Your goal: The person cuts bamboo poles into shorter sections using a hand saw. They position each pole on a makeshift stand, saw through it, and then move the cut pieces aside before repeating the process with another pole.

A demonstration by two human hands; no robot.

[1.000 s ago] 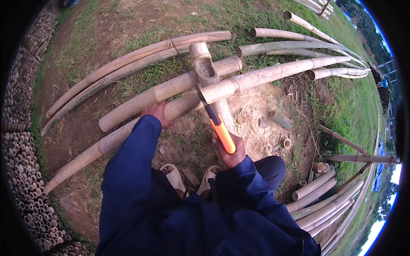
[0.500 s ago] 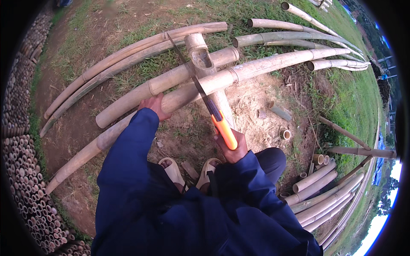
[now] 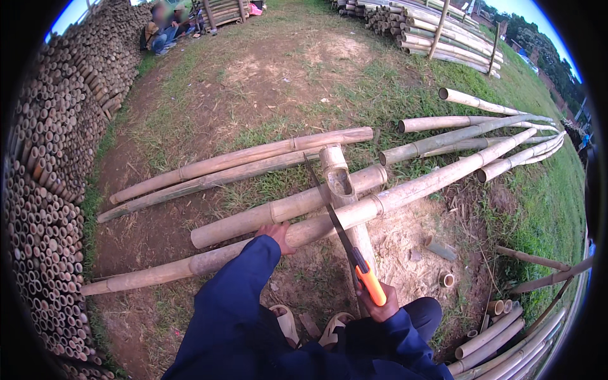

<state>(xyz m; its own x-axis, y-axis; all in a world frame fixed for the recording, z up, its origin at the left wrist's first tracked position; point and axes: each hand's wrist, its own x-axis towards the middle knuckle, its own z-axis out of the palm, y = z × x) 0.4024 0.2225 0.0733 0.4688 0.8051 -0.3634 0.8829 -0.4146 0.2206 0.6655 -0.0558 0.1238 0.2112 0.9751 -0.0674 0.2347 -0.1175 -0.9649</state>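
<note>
A long bamboo pole (image 3: 418, 190) lies slantwise across a round crosspiece (image 3: 361, 247) with a notch near its far end. My left hand (image 3: 276, 237) is closed over the pole, left of the crosspiece. In my right hand (image 3: 382, 305) is the orange handle of a hand saw (image 3: 339, 229). Its long dark blade crosses the pole just left of the crosspiece, tip pointing away from me. Whether the teeth have bitten into the bamboo cannot be made out. A thicker, shorter bamboo piece (image 3: 253, 223) lies just beyond the pole.
Two thin poles (image 3: 253, 155) lie farther off, and several more (image 3: 437, 147) fan out at right. Cut bamboo ends stack into a wall (image 3: 47, 253) at left. Pale sawdust (image 3: 405, 253) and short offcuts (image 3: 447, 279) lie right of the crosspiece. Two people (image 3: 158, 31) sit far back left.
The view has tilted up, so everything sits lower and the far ground, stacks and seated people now show. Both hands keep their holds on the pole and saw.
</note>
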